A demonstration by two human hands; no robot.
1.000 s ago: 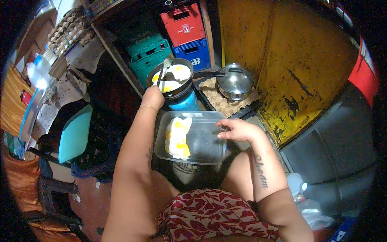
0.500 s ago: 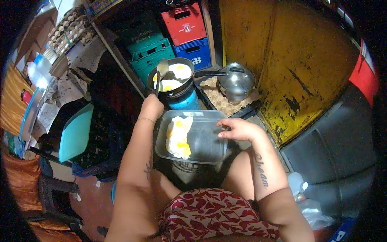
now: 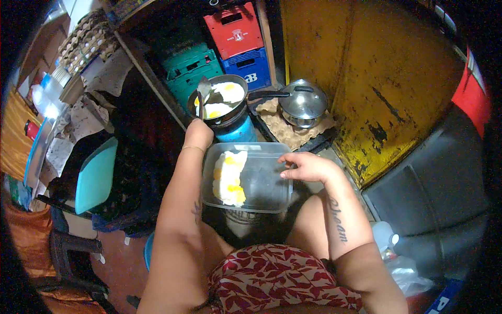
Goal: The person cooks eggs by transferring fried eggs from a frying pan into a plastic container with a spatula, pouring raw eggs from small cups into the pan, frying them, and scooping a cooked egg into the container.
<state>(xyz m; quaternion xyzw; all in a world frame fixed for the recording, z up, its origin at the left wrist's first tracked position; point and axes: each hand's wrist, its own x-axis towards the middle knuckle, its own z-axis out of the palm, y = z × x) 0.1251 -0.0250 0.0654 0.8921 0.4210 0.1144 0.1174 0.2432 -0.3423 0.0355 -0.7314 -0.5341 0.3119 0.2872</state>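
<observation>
My left hand [image 3: 198, 135] is wrapped round the handle of a spatula [image 3: 203, 92], whose blade is at the left side of a frying pan [image 3: 242, 107]. Fried eggs [image 3: 228, 91] lie in the pan, which sits on a blue burner [image 3: 238, 131]. On my lap rests a clear plastic container [image 3: 264, 205] with fried eggs [image 3: 228, 178] along its left side. My right hand [image 3: 308, 167] is at the container's right rim, fingers apart and holding nothing.
A lidded pot [image 3: 304, 104] stands on an egg carton [image 3: 272, 118] right of the pan. Behind are red [image 3: 238, 39], blue [image 3: 261, 68] and green crates [image 3: 191, 76]. A teal lid [image 3: 97, 175] and stacked egg trays [image 3: 86, 44] are at left, a yellow panel [image 3: 413, 68] at right.
The spatula blade has shifted slightly left in the pan, with my left hand still round its handle. My right hand has barely moved.
</observation>
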